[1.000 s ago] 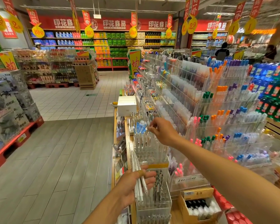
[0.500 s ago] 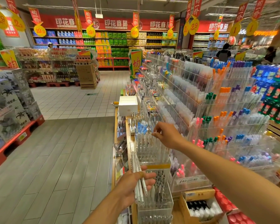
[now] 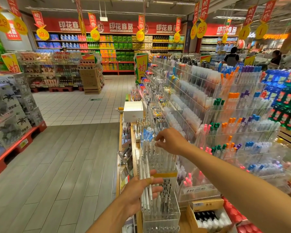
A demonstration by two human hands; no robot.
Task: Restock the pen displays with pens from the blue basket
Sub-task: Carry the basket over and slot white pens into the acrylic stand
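While gripping a bundle of white pens [image 3: 145, 187] upright in the left hand [image 3: 138, 192], thumb across the front and fingers curled behind, stood at the near end of a long pen display [image 3: 183, 105]. Held that bundle just in front of a clear acrylic pen holder [image 3: 161, 214] stocked with dark-tipped pens, touching or nearly touching its left wall. Reached forward with the right hand [image 3: 170, 142] over a second clear holder [image 3: 160, 158] behind the first, full of white-barrelled pens standing upright. Pinched thumb and forefinger together at the top of those pens; could not tell for certain whether a single pen was caught between the fingertips, though a thin clear barrel seemed to sit there. Kept the remaining fingers loosely curled above. No blue basket in view.

To the right, tiered acrylic racks [image 3: 242, 125] packed with orange, green, pink, blue and purple-capped pens. Below, an open cardboard box [image 3: 207, 216] of black and white items beside a handwritten price label [image 3: 196, 190]. Further along the shelf edge, a white box [image 3: 133, 111]. Beyond, grey plank floor [image 3: 65, 165], white tile, red hanging price banners [image 3: 142, 22] and stocked shelves.
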